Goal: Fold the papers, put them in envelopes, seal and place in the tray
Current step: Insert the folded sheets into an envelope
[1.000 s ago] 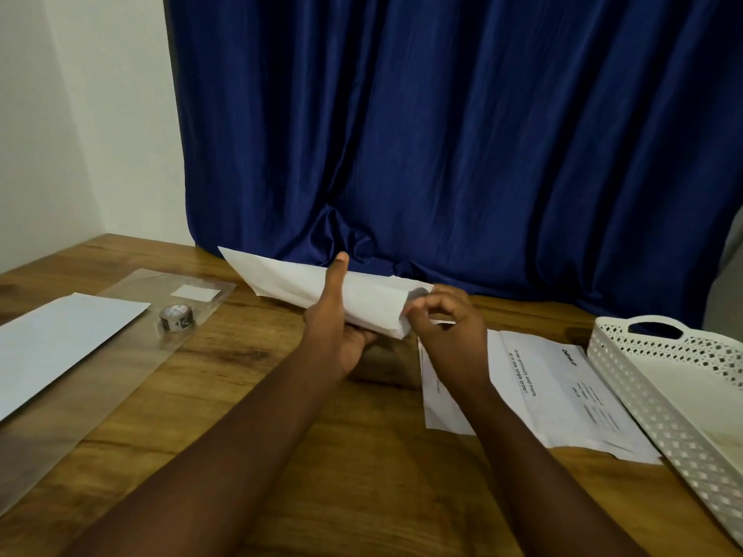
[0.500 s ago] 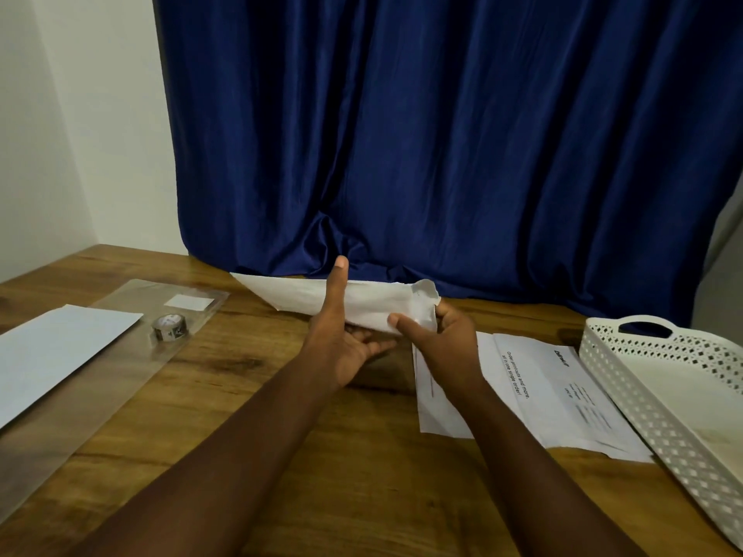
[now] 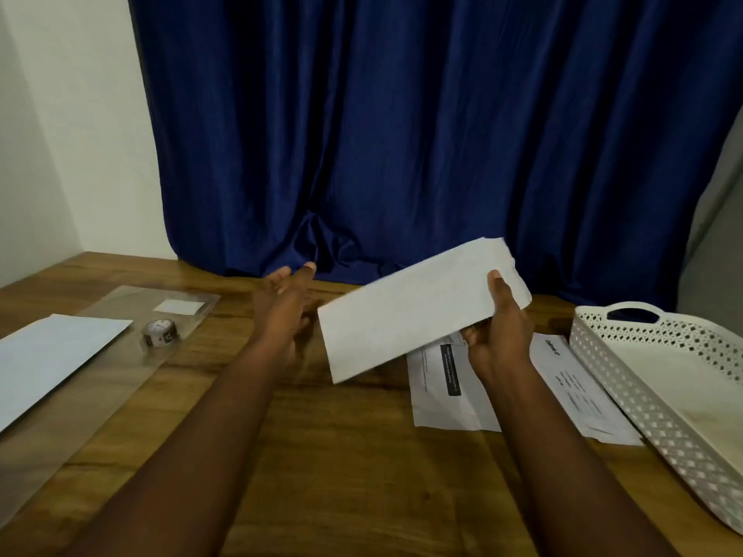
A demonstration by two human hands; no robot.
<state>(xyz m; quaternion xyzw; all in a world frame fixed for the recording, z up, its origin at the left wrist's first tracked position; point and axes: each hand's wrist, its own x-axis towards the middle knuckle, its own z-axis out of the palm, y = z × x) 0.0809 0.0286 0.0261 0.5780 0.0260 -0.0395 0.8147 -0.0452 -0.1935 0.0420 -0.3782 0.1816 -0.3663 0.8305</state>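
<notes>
— Behind everything, what do you see?

— Dark blue curtain (image 3: pixel 422 134) hanging in folds down to the back edge of a wooden desk (image 3: pixel 362 476), with pale wall (image 3: pixel 72 134) to the left of the curtain.

— And on the desk, taking the white tray as the landmark?

— The tray (image 3: pixel 627 379), perforated along its walls and with a cut-out handle at its far end, sits at the right edge of the desk. Just left of the tray lie printed papers (image 3: pixel 446 396), flat and overlapping, their nearest sheet almost touching the tray's wall. Far left of the tray, across the desk, a clear plastic sleeve (image 3: pixel 80 396) lies flat with a blank white sheet (image 3: pixel 52 359) partly on it, a small white label (image 3: pixel 174 306) near its far end and a small roll of tape (image 3: pixel 159 338) beside that label.

— Where is the envelope?

— The white envelope (image 3: pixel 406 315) is in the air above the desk, left of the tray and over the far end of the printed papers, tilted so its right end is higher.

— How is each grip?

— The right hand (image 3: pixel 498 331) pinches the envelope at its right end, thumb on the face towards the camera and the other fingers curled behind. The left hand (image 3: pixel 281 311) is spread, fingers straight and pointing towards the curtain, holding nothing; it is just left of the envelope's lower left end, and whether it touches the edge I cannot tell.
</notes>
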